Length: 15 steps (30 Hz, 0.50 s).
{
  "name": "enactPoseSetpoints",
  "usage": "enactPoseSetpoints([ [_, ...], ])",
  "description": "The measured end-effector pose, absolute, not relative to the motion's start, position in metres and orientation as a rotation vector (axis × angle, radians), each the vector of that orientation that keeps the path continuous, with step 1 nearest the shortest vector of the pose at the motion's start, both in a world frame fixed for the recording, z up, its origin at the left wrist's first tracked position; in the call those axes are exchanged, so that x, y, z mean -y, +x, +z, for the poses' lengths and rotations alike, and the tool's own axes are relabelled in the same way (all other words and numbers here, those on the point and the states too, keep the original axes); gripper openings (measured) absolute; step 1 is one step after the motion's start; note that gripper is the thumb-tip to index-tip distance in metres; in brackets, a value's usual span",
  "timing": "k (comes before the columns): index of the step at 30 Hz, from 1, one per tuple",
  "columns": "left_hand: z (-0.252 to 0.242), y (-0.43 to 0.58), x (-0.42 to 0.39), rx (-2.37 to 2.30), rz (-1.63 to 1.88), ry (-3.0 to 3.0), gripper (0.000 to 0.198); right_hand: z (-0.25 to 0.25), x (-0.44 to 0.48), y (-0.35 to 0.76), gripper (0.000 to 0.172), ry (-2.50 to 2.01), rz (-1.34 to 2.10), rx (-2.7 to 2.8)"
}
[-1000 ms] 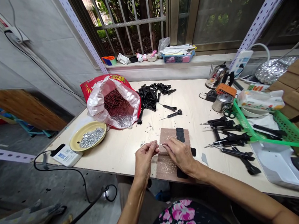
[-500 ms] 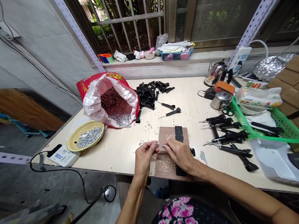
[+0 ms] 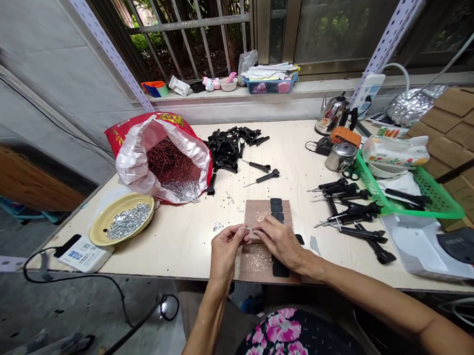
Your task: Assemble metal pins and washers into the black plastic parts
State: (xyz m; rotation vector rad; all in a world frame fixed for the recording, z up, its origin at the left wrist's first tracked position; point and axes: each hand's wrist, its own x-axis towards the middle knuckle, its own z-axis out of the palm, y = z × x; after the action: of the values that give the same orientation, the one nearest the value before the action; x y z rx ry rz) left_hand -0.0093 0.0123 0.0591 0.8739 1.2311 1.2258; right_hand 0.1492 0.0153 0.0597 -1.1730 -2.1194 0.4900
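Observation:
My left hand [image 3: 226, 251] and my right hand [image 3: 282, 245] meet over a brown board [image 3: 255, 263] near the table's front edge. Between their closed fingertips is a small, thin metal piece [image 3: 250, 229], gripped from both sides; its exact kind is too small to make out. Black square pads [image 3: 276, 208] lie in a column on the board, partly under my right hand. Pale crumbs are scattered over the board's surface. Just beyond it, tiny metal bits [image 3: 218, 227] lie loose. Two black-handled tools with thin metal shafts [image 3: 267, 176] rest farther back.
At left stand a red sack [image 3: 160, 171] of thin rods and a yellow plate [image 3: 93, 229] of small metal parts. Black handles [image 3: 223, 149] are heaped behind. To the right lie several black tools [image 3: 357, 210], a green basket [image 3: 443, 207], a steel pot [image 3: 341, 156] and a kettle [image 3: 332, 114].
The camera view has turned slightly right, so the scene sits farther left. Both hands keep their pinch on the thin metal piece, with little visible movement.

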Motion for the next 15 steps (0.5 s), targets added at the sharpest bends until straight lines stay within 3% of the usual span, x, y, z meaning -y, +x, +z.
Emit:
enactPoseSetpoints([
  [3, 0.06, -0.002, -0.01, -1.241, 1.194, 0.878, 0.03, 0.065, -0.018, 0.165, 0.019, -1.179, 0.477, 2.124],
  [8, 0.056, 0.008, -0.007, -1.278, 1.139, 0.931, 0.056, 0.068, -0.053, 0.218, 0.02, -1.273, 0.295, 2.177],
  [15, 0.035, 0.019, -0.007, -1.483, 1.134, 1.233, 0.051, 0.037, -0.061, 0.247, 0.025, -1.036, 0.124, 2.477],
])
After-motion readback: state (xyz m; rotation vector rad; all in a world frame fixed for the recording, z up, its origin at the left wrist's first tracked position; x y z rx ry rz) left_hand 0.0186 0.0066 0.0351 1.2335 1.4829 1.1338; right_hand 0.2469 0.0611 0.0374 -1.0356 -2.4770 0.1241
